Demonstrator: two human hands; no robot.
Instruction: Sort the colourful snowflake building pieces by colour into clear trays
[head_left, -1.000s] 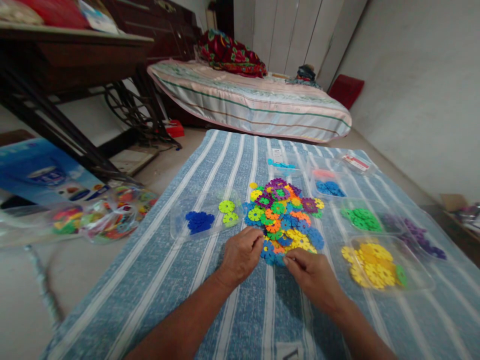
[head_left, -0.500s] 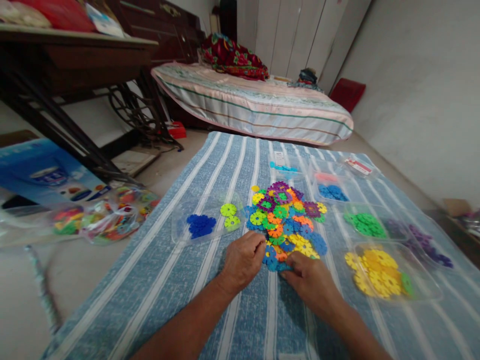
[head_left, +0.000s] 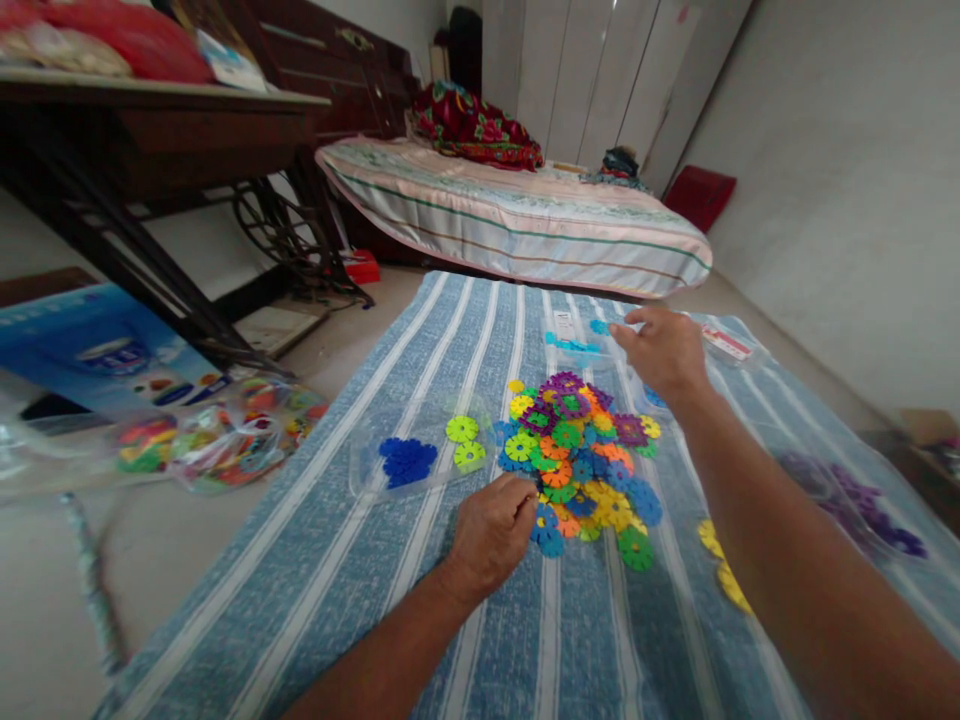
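Note:
A mixed pile of notched plastic discs (head_left: 570, 436) lies on the striped cloth. My left hand (head_left: 495, 527) is closed at the pile's near left edge, and whatever is in its fingers is hidden. Stretched out past the pile, my right hand (head_left: 664, 350) pinches a light-blue disc (head_left: 599, 327) by its edge. That disc is just above a clear container (head_left: 581, 362) with other light-blue discs (head_left: 571, 345) in it. A green disc (head_left: 636, 548) lies at the pile's near right edge.
Left of the pile is a clear tray (head_left: 365, 492) with dark-blue discs (head_left: 408, 461) and two lime ones. Purple pieces (head_left: 862, 500) and partly hidden yellow discs (head_left: 731, 585) are at the right. Bagged toys (head_left: 225, 435) lie on the floor, left. Beyond the table is a bed (head_left: 517, 220).
My right hand has moved from the pile's near edge up and right to the far container, with a light-blue disc. The green disc now shows at the near edge. My left hand stays nearly in place.

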